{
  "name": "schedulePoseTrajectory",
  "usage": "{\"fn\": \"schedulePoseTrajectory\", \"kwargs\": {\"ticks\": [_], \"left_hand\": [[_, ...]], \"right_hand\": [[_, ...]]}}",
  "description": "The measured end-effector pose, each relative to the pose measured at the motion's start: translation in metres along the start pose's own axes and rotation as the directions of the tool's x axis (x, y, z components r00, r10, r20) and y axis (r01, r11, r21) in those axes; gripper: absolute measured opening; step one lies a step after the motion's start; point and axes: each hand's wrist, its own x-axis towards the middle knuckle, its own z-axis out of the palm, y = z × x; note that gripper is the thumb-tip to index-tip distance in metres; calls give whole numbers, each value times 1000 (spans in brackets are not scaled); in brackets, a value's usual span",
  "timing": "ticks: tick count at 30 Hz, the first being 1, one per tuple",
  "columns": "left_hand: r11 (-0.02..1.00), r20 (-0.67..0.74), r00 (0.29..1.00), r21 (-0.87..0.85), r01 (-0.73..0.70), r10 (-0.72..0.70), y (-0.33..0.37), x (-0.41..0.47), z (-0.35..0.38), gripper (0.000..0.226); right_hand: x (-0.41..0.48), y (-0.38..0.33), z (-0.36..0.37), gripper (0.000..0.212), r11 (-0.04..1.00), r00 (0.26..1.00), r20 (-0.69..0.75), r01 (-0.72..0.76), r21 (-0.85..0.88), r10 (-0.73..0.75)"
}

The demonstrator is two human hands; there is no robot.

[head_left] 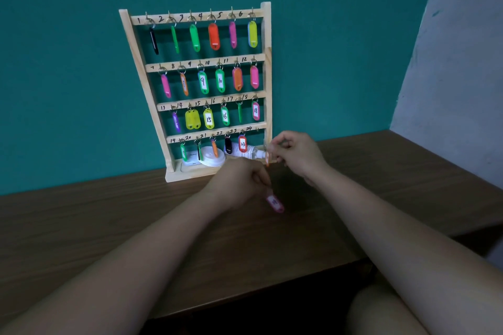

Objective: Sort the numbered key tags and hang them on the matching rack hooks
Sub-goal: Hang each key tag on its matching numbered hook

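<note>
A wooden key rack [130, 35] stands on the table against the teal wall, with four rows of hooks numbered 1 to 24. Coloured tags hang on nearly all hooks; hook 24 [257, 129] at the bottom right looks bare. My right hand [295, 153] is beside the rack's lower right corner and pinches a small orange tag [267, 158] seen edge-on. My left hand [239, 182] is just in front of the rack's base, fingers curled, and a pink tag [275, 202] dangles below it by its ring.
A white round lid [211, 159], a small white box and a small bottle [249, 152] lie on the rack's base behind the bottom row. The brown wooden table [95, 215] ends at a front edge near my arms. A grey wall rises at right.
</note>
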Motion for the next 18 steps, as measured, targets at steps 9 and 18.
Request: {"fn": "schedulePoseTrajectory", "kwargs": {"ticks": [9,18], "left_hand": [[973,-321,939,-223,53,-125,-22,26,-24,12],[939,-483,844,-338,66,-233,-26,55,-13,9]], "right_hand": [[35,-14,26,9,990,984,-171,-18,140,42],[53,0,45,21,992,974,-209,-65,106,86]]}}
